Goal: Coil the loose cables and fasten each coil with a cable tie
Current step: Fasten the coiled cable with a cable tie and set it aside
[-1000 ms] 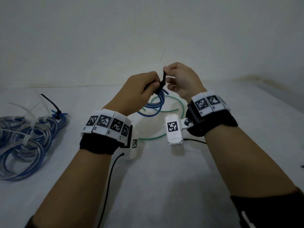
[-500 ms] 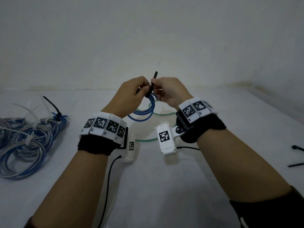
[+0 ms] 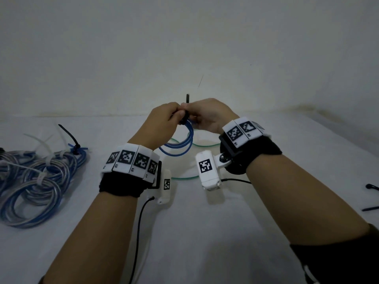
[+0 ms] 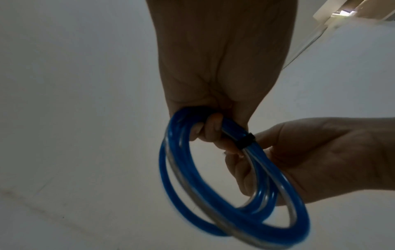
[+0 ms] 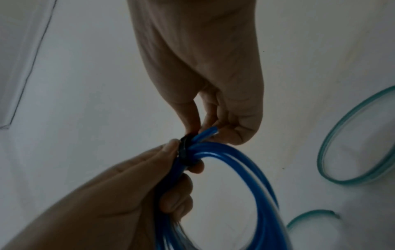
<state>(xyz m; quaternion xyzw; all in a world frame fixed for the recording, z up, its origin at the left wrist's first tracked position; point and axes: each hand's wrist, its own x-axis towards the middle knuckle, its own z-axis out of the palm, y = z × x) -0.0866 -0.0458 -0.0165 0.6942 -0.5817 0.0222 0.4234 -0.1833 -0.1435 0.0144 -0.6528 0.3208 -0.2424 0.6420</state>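
Cable work runs left to right. Tied coils (image 3: 34,181) lie bundled at the table's (image 3: 205,232) left, clear of the work. Left hand (image 3: 162,124) curls round the blue coil (image 3: 180,144), held above the table so its turns stay gathered. Black cable tie (image 4: 245,141) circles them. Right hand (image 3: 209,115) pinches the tie, apparently to tighten it. No containers visible.

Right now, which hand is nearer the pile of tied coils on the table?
Left. The left hand is raised at centre gripping the blue coil, on the pile of tied coils' side; the right hand is beyond it, farther away.
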